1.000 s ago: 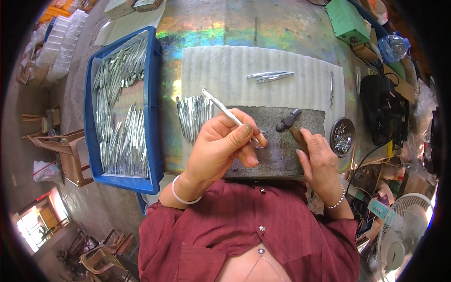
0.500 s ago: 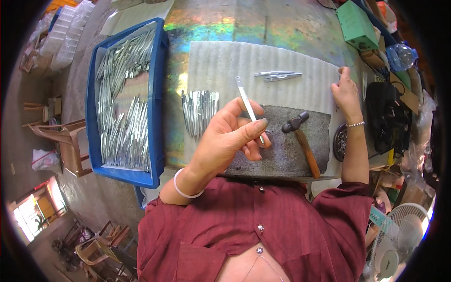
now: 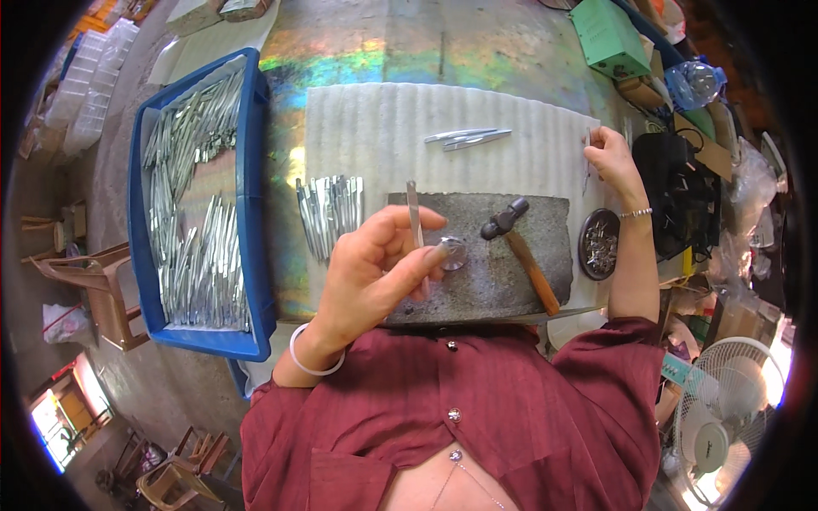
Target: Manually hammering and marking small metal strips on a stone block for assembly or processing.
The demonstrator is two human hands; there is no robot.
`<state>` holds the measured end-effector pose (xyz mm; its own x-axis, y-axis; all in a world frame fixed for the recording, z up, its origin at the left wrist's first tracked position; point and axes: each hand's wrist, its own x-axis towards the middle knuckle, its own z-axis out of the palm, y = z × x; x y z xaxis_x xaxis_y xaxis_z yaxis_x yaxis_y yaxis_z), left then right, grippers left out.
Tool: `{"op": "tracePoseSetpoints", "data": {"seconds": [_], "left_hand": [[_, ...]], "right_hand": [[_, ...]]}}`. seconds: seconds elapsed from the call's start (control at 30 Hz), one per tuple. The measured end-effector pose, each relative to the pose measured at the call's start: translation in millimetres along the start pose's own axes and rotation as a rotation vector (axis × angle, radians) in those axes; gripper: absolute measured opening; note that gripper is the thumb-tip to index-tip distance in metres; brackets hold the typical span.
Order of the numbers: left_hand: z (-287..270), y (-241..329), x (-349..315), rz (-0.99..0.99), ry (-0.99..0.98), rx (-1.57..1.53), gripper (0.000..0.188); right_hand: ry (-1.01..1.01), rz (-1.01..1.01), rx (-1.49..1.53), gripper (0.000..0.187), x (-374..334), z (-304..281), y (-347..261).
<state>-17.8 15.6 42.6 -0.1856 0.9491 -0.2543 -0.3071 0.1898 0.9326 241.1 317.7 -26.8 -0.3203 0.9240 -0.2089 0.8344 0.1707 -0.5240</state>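
Note:
My left hand (image 3: 362, 268) is closed on a slim flat metal strip (image 3: 413, 209), held upright between thumb and fingers over the left part of a grey stone slab (image 3: 477, 294). A shiny round metal piece (image 3: 453, 254) lies on the slab by my fingertips. My right hand (image 3: 613, 162), at the mat's right edge, pinches a thin metal piece (image 3: 586, 173) whose kind is unclear. A hammer (image 3: 530, 268) with a wooden handle rests on the slab. Beside my left hand is a row of similar strips (image 3: 331, 213); a few pointed ones (image 3: 470, 139) lie farther off.
A blue crate (image 3: 262, 204) full of metal strips stands at the left. A dark oval dish (image 3: 583, 251) of small metal parts sits right of the slab. White foam mat (image 3: 375, 128) covers the table. A green box (image 3: 607, 43), plastic bottle (image 3: 694, 83) and fan (image 3: 724, 417) are at the right.
My left hand has drawn back a little toward me, and its strip has turned more upright. My right hand now shows a thin piece between its fingers. The whole view has shifted slightly.

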Motion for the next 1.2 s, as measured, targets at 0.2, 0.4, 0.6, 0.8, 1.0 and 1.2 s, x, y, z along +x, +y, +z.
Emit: {"op": "tracePoseSetpoints", "data": {"seconds": [0.2,0.4,0.6,0.8,1.0,1.2], "left_hand": [[-0.6,-5.4,-0.7,0.166,-0.095,0.099,0.017],[19.2,-12.7,-0.4,0.252,-0.007,-0.077,0.022],[26.1,-20.9,1.1,0.267,-0.051,-0.059,0.017],[24.6,-20.4,-3.5,0.281,-0.024,0.021,0.012],[20.9,-15.5,-5.0,0.317,-0.085,0.148,0.013],[25.0,-15.4,-6.7,0.337,-0.074,0.124,0.013]], "right_hand": [[-0.157,-0.222,0.380,0.019,-69.9,-35.4,-59.7],[-0.396,-0.249,0.709,0.009,-160.5,-19.0,-135.7],[-0.368,-0.351,0.887,0.010,-185.3,19.1,-150.3],[-0.131,-0.650,0.621,0.013,-181.8,27.5,-157.6],[-0.121,-0.595,0.689,0.016,-186.4,29.8,-154.8],[-0.145,-0.597,0.708,0.012,-188.5,27.7,-155.2]]}}
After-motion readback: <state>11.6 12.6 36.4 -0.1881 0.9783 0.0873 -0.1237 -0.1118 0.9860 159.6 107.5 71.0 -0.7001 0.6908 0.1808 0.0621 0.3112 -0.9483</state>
